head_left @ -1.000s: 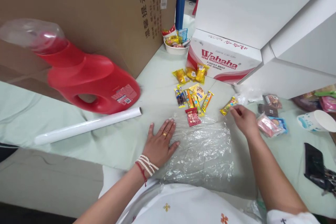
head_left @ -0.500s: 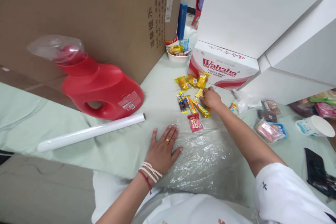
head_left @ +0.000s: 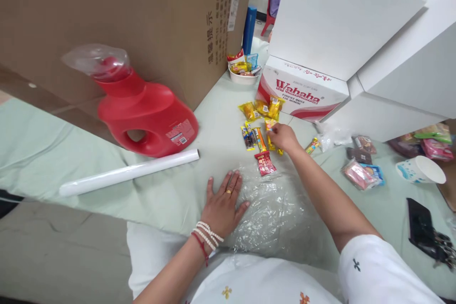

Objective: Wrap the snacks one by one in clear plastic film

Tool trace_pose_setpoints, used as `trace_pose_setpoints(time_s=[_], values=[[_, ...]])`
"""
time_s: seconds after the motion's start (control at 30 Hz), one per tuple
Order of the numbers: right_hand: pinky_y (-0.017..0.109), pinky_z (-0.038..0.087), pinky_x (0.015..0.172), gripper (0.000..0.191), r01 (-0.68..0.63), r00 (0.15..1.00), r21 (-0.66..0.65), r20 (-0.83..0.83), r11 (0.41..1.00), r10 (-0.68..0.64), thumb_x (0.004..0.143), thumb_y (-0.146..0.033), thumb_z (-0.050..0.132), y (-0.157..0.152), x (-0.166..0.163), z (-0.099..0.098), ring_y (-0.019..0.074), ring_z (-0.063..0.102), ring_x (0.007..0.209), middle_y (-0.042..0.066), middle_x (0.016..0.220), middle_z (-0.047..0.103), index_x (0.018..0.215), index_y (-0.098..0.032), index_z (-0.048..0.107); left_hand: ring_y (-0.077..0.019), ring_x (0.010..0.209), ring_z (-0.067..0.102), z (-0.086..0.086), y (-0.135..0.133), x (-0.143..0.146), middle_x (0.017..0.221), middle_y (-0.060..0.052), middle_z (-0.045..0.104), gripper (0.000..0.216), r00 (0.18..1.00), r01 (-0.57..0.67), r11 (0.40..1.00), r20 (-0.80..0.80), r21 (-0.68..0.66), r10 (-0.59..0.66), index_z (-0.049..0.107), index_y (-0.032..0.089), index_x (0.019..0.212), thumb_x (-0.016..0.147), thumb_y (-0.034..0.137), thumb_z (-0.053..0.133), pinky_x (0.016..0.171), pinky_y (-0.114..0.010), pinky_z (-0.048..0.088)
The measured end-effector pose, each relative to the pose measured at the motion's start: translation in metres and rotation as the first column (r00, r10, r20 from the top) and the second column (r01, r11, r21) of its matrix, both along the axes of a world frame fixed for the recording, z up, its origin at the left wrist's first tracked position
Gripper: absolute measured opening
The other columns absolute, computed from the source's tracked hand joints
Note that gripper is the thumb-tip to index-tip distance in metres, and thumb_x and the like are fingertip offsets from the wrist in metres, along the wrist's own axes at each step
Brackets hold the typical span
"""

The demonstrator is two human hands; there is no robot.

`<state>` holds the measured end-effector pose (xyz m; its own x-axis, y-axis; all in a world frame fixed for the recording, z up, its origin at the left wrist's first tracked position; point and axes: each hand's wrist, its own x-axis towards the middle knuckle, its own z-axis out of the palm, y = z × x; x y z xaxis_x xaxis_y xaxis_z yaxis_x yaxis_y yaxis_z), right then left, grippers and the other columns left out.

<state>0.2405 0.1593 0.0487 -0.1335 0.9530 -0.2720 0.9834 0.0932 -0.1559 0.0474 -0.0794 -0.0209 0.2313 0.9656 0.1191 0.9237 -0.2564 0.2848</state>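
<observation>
My left hand [head_left: 224, 202] lies flat with fingers spread on the left edge of a sheet of clear plastic wrap [head_left: 278, 209] spread over the pale green cloth. My right hand [head_left: 283, 137] reaches forward into a cluster of small snack packets [head_left: 254, 137] and its fingers close on a yellow and orange packet [head_left: 270, 126]. A red packet [head_left: 264, 163] lies at the wrap's far edge. Three yellow packets [head_left: 261, 108] sit just beyond, in front of the Wahaha box [head_left: 302, 92]. One more small bar [head_left: 312, 145] lies to the right of my wrist.
A red detergent jug [head_left: 146, 114] and a white roll [head_left: 130, 172] lie at the left before a big cardboard box [head_left: 124, 23]. A bowl of snacks [head_left: 242, 69] stands at the back. More packets [head_left: 361, 173], a paper cup [head_left: 420, 171] and a phone with keys [head_left: 423, 230] are at the right.
My right hand left the small bar at the right, swung left into the packet cluster and closed on a yellow packet there. My left hand has stayed flat on the wrap.
</observation>
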Motion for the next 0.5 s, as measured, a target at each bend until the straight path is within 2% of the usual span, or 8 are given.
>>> trace_pose_setpoints(time_s=[0.07, 0.13, 0.23, 0.33, 0.43, 0.5], values=[[0.027, 0.042, 0.071, 0.043, -0.015, 1.000, -0.056, -0.007, 0.998, 0.015, 0.088, -0.049, 0.068, 0.002, -0.015, -0.001, 0.0256, 0.068, 0.102, 0.014, 0.117, 0.073, 0.117, -0.017, 0.070, -0.0335, 0.150, 0.039, 0.000, 0.000, 0.000, 0.160, -0.017, 0.041, 0.065, 1.000, 0.003, 1.000, -0.011, -0.003, -0.003, 0.041, 0.018, 0.156, 0.101, 0.053, 0.040, 0.125, -0.068, 0.004], [0.027, 0.043, 0.069, 0.048, -0.020, 1.000, -0.102, -0.006, 0.995, 0.020, 0.076, -0.045, 0.080, 0.003, -0.028, -0.004, 0.0267, 0.069, 0.099, 0.015, 0.116, 0.074, 0.113, -0.015, 0.072, -0.0332, 0.150, 0.038, -0.001, 0.000, 0.000, 0.161, -0.017, 0.040, 0.065, 1.000, 0.010, 1.000, -0.027, 0.002, -0.010, 0.040, 0.017, 0.156, 0.101, 0.051, 0.040, 0.124, -0.069, 0.004], [0.026, 0.042, 0.067, 0.043, -0.013, 1.000, -0.106, -0.008, 0.994, 0.012, 0.074, -0.036, 0.080, 0.000, -0.034, -0.003, 0.0266, 0.069, 0.096, 0.015, 0.114, 0.074, 0.110, -0.014, 0.072, -0.0341, 0.150, 0.038, -0.001, 0.000, 0.000, 0.162, -0.017, 0.039, 0.064, 0.999, 0.024, 1.000, -0.046, 0.014, -0.023, 0.039, 0.017, 0.157, 0.101, 0.048, 0.042, 0.123, -0.070, 0.005], [0.026, 0.042, 0.068, 0.036, -0.031, 0.999, -0.052, -0.026, 0.998, 0.030, 0.080, -0.033, 0.073, -0.003, -0.016, 0.009, 0.0248, 0.068, 0.093, 0.013, 0.111, 0.074, 0.111, -0.015, 0.071, -0.0349, 0.150, 0.039, -0.001, 0.000, 0.000, 0.161, -0.017, 0.039, 0.064, 0.999, 0.029, 0.999, -0.044, 0.020, -0.028, 0.040, 0.017, 0.156, 0.100, 0.047, 0.044, 0.124, -0.070, 0.006], [0.026, 0.041, 0.071, 0.037, -0.072, 0.996, 0.026, -0.053, 0.997, 0.073, 0.085, -0.033, 0.066, -0.002, 0.020, 0.028, 0.0221, 0.066, 0.092, 0.009, 0.110, 0.074, 0.119, -0.017, 0.067, -0.0338, 0.150, 0.038, -0.002, 0.000, 0.000, 0.161, -0.016, 0.039, 0.065, 1.000, 0.018, 1.000, -0.020, 0.017, -0.017, 0.040, 0.017, 0.156, 0.100, 0.049, 0.044, 0.125, -0.068, 0.005], [0.026, 0.041, 0.071, 0.039, -0.150, 0.987, 0.079, -0.052, 0.985, 0.155, 0.085, -0.033, 0.066, 0.001, 0.047, 0.038, 0.0212, 0.065, 0.089, 0.007, 0.106, 0.074, 0.122, -0.018, 0.065, -0.0330, 0.150, 0.038, -0.003, 0.000, 0.000, 0.161, -0.015, 0.040, 0.065, 1.000, 0.004, 1.000, -0.005, 0.013, -0.004, 0.041, 0.018, 0.156, 0.100, 0.051, 0.043, 0.125, -0.067, 0.005]])
